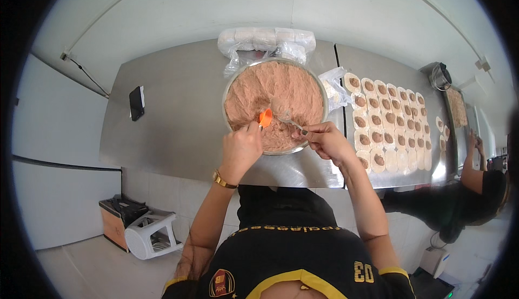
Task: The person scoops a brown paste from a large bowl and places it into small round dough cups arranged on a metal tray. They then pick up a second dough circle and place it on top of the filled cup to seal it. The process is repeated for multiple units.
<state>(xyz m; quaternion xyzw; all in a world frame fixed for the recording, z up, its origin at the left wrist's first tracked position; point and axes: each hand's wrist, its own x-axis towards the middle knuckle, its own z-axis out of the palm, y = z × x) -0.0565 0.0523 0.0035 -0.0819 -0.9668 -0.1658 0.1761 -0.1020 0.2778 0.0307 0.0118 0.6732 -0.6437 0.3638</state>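
Meat filling (251, 91) could spill past the orange scoop (265, 117) that my left hand (242, 149) holds if the spoon (285, 117) pinched in my right hand (327, 141) presses unevenly.

A pale wall (200, 7) rises behind the grey metal desk (173, 99), with a slim conduit (111, 10) along its upper left. Large white panels (59, 110) line the left side; near them on the light floor (86, 266), a whitish stool (141, 239) sits beside a brown box (114, 227). Bright glare marks the desk's right end.
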